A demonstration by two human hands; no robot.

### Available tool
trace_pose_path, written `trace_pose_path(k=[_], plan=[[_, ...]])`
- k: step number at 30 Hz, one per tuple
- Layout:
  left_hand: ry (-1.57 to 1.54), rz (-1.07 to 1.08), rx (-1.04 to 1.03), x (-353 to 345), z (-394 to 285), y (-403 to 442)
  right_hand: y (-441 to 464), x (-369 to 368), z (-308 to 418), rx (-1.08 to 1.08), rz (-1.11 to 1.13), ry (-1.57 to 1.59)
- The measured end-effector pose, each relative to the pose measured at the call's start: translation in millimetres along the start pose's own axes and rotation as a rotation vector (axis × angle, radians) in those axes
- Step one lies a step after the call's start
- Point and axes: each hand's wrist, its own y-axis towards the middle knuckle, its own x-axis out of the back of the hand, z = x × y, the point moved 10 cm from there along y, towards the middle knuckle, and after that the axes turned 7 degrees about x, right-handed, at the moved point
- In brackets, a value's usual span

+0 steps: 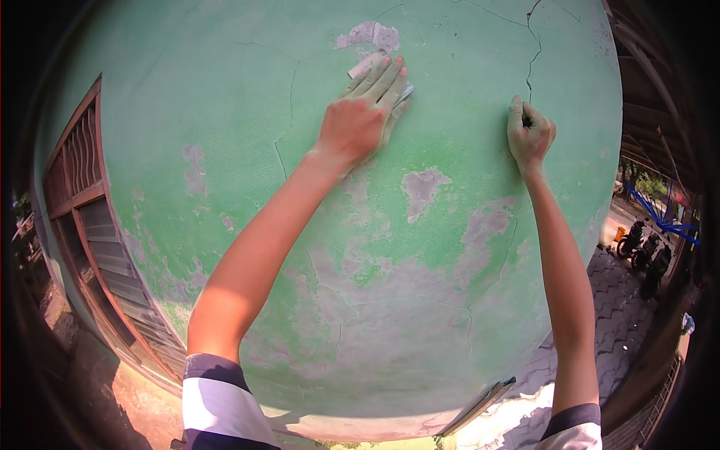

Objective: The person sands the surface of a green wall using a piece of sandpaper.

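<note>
My left hand (361, 112) lies flat over a folded piece of sandpaper (365, 66), pressing it against the green wall (465, 142). A pale end of the sandpaper sticks out by the fingertips and another edge shows under the thumb side; the rest is hidden beneath the palm. Just above it is a bare grey patch (371, 34) where paint has come off. To the right, my right hand (532, 133) rests on the wall in a loose fist, thumb up, with nothing visible in it. Pale dust coats the fingers of both hands.
Cracks run through the wall, and peeled patches (424, 191) spread over its lower part. At left is a wooden-framed window (90, 202) with slats. Motorbikes (645, 247) stand on paving (619, 315) at right, under a roof.
</note>
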Motion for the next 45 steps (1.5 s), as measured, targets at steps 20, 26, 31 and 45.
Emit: trace_pose_path(k=[20,26,31,45], plan=[[-0.012,0.048,-0.066,-15,-31,-12,-5,5,6,0.072,-0.027,0.006],[0.087,0.085,-0.053,3,28,63,-5,4,9,0.082,-0.049,0.053],[0.148,0.031,0.005,-7,16,47,-4,6,10,0.087,-0.017,0.056],[0.131,-0.011,-0.080,-16,-5,62,-1,9,7,0.058,-0.011,0.132]])
